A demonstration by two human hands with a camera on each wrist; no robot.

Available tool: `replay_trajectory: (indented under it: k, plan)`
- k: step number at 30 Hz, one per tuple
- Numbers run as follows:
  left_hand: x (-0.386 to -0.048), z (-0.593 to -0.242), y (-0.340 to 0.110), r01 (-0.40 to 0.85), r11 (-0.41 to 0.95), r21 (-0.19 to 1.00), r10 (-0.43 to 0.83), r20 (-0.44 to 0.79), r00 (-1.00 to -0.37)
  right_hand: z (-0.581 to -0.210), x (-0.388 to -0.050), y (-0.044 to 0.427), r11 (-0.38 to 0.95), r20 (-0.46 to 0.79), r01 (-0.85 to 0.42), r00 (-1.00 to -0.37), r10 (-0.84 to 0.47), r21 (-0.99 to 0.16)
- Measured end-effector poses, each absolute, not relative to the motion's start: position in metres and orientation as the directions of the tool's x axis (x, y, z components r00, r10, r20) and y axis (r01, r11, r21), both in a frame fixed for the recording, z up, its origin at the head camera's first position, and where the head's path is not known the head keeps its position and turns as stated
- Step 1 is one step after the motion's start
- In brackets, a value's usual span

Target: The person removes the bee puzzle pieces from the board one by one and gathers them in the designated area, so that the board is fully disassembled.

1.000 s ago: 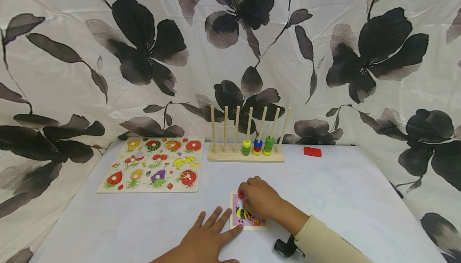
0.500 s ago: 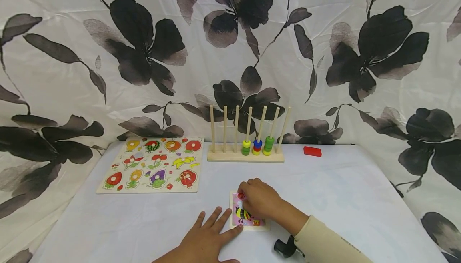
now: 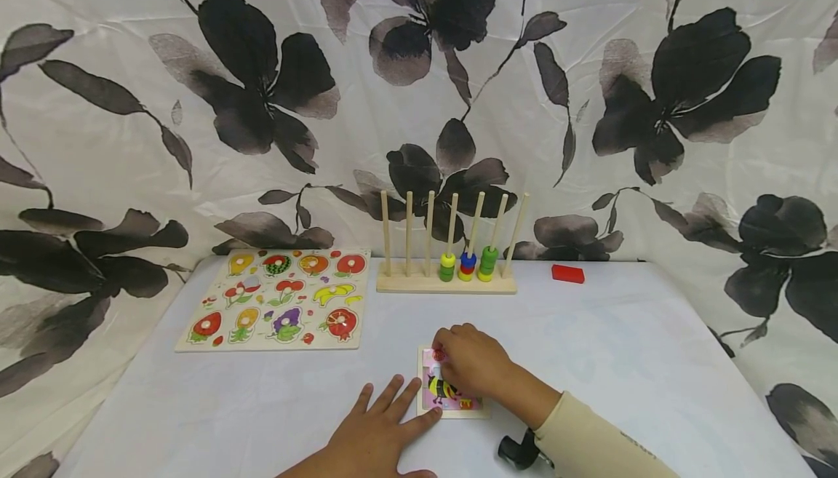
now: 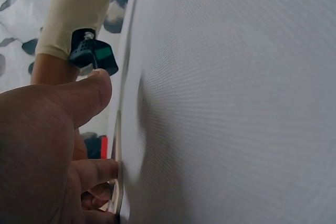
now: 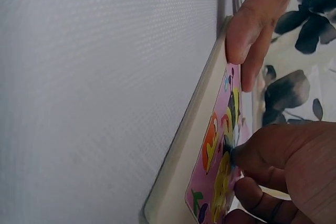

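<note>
A small framed bee puzzle (image 3: 440,391) lies flat on the table, its picture pink with a yellow and black bee. My left hand (image 3: 380,431) is spread flat, thumb and index fingertip on the frame's left and lower edges. Over the puzzle's upper right part, my right hand (image 3: 474,361) has its fingers curled down, hiding that corner. From the right wrist view, the thumb and fingers of my right hand (image 5: 278,174) pinch a puzzle piece low at the surface of the puzzle (image 5: 210,156); the piece is mostly covered.
Behind are a fruit board (image 3: 268,318) at the left and a wooden peg stand (image 3: 445,285) with coloured rings on three pegs. A red block (image 3: 567,275) lies at the back right. A black device (image 3: 517,451) is by the right sleeve.
</note>
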State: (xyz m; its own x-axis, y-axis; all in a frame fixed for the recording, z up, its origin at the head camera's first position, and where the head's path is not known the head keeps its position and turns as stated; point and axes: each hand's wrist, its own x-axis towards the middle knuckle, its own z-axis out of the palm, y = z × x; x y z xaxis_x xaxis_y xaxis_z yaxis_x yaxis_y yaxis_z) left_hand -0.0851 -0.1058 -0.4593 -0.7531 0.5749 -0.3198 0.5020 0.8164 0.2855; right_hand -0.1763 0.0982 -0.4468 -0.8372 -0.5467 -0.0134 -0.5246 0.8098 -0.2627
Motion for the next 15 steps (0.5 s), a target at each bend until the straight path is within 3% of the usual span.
replay_trajectory:
  k: [15]
  plan:
    - [-0.0844, -0.4586, -0.1057, 0.499, 0.817, 0.289, 0.573, -0.310, -0.759, -0.4432, -0.1744, 0.0960, 0.819, -0.013, -0.492, -0.855, -0.519, -0.294]
